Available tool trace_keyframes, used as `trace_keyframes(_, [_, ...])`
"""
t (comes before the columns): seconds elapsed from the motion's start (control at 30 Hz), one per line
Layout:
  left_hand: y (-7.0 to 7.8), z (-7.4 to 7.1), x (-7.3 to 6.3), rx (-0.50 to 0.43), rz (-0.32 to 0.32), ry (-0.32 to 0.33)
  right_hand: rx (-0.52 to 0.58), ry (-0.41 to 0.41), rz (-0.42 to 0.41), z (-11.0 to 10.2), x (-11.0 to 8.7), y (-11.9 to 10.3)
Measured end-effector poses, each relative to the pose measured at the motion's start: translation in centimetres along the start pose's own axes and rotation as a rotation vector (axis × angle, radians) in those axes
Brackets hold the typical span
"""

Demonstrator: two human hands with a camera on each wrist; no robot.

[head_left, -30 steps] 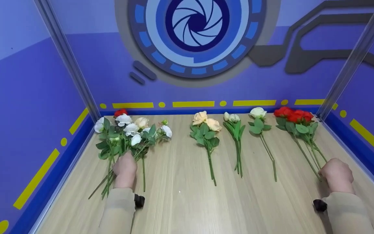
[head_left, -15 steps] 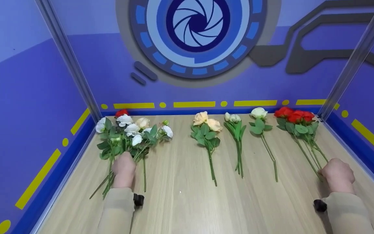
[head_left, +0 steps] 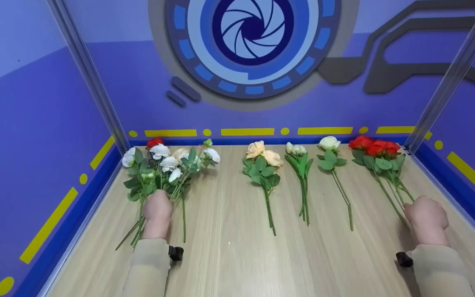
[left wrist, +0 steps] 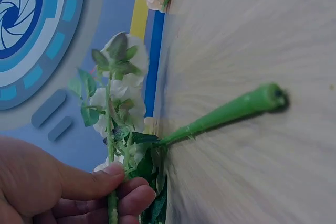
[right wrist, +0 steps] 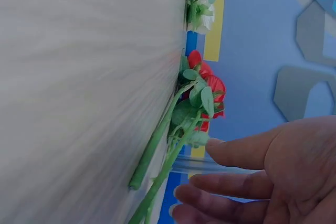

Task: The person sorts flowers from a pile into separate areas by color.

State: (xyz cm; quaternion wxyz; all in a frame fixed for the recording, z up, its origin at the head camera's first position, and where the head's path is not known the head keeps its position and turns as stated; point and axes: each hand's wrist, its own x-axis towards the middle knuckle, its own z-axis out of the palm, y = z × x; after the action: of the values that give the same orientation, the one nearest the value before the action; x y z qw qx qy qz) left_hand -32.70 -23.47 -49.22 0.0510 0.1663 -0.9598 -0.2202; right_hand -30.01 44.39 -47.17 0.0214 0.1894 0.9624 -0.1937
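Note:
In the head view my left hand (head_left: pixel 157 209) is over the mixed bunch at the left. Its thumb and fingers pinch the stem of a white flower spray (left wrist: pixel 109 129), whose blooms tilt up off the table in the left wrist view. Under and beside it lie more white flowers (head_left: pixel 160 151), a cream bloom and a red flower (head_left: pixel 154 142). At the far right, my right hand (head_left: pixel 426 216) hovers by the stems of several red roses (head_left: pixel 379 147). The right wrist view shows its thumb and fingers spread apart, near the rose stems (right wrist: pixel 167 163) without gripping them.
Between the hands lie peach roses (head_left: pixel 262 154), a bunch of white tulips (head_left: pixel 297 150) and a single white rose (head_left: pixel 329 143), stems toward me. Blue-purple printed walls (head_left: pixel 229 119) with metal corner posts (head_left: pixel 97 90) enclose the wooden table (head_left: pixel 237 264) at back and sides.
The white flower spray in my left hand has risen a little, its green bud now higher against the back wall. My right hand has shifted slightly up at the rose stems.

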Motion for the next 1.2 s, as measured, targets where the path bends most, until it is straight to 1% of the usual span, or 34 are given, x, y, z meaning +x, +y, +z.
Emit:
trace_keyframes(0.07, [0.0, 0.0, -0.2, -0.029, 0.022, 0.013, -0.004, 0.042, -0.019, -0.1, -0.2, -0.6])
trace_keyframes(0.13, [0.2, -0.1, -0.3, -0.077, 0.031, 0.019, 0.003, 0.083, -0.046, 0.0, -0.4, -1.3])
trace_keyframes(0.17, [0.3, -0.1, -0.4, -0.124, 0.024, 0.015, 0.008, 0.110, -0.060, 0.0, -0.6, -1.7])
trace_keyframes(0.2, [0.5, -0.1, -0.5, -0.212, -0.005, -0.003, 0.016, 0.134, -0.078, 0.1, -0.7, -2.1])
trace_keyframes(0.3, [1.0, 0.0, -0.6, -0.345, -0.024, -0.023, 0.034, 0.194, -0.131, 0.4, -1.0, -3.7])
trace_keyframes(0.4, [1.6, 0.0, -0.5, -0.479, -0.027, -0.075, 0.044, 0.240, -0.203, 0.8, -1.4, -5.7])
trace_keyframes(0.43, [1.8, -0.1, -0.5, -0.479, -0.005, -0.088, 0.051, 0.256, -0.233, 1.0, -1.6, -6.4])
trace_keyframes(0.47, [2.0, -0.2, -0.4, -0.518, -0.005, -0.106, 0.060, 0.276, -0.269, 1.2, -1.8, -7.2])
trace_keyframes(0.53, [2.5, -0.3, -0.4, -0.632, -0.014, -0.150, 0.083, 0.313, -0.348, 1.9, -2.3, -8.9])
trace_keyframes(0.6, [3.1, -0.4, -0.5, -0.758, -0.025, -0.187, 0.120, 0.309, -0.412, 2.8, -2.9, -10.8])
trace_keyframes(0.7, [4.4, 0.0, -0.8, -0.930, -0.019, -0.227, 0.198, 0.221, -0.474, 4.3, -4.0, -14.0])
trace_keyframes(0.73, [4.8, 0.2, -0.9, -0.983, -0.014, -0.239, 0.222, 0.180, -0.490, 5.0, -4.5, -15.1])
trace_keyframes(0.8, [5.7, 0.8, -1.2, -1.057, 0.000, -0.254, 0.289, 0.087, -0.533, 6.3, -5.4, -17.3])
trace_keyframes(0.87, [6.6, 1.4, -1.5, -1.110, 0.015, -0.265, 0.363, -0.010, -0.570, 7.7, -6.5, -19.5])
trace_keyframes(0.97, [7.9, 2.2, -1.9, -1.183, 0.020, -0.287, 0.471, -0.168, -0.632, 9.7, -8.4, -22.6])
trace_keyframes(1.03, [8.8, 2.8, -2.3, -1.223, 0.026, -0.306, 0.521, -0.268, -0.664, 11.0, -9.5, -24.5])
trace_keyframes(1.1, [9.6, 3.3, -2.6, -1.250, 0.039, -0.328, 0.553, -0.349, -0.706, 12.2, -10.5, -26.2])
trace_keyframes(1.2, [10.7, 4.2, -3.2, -1.281, 0.060, -0.355, 0.595, -0.439, -0.731, 13.9, -11.7, -28.3])
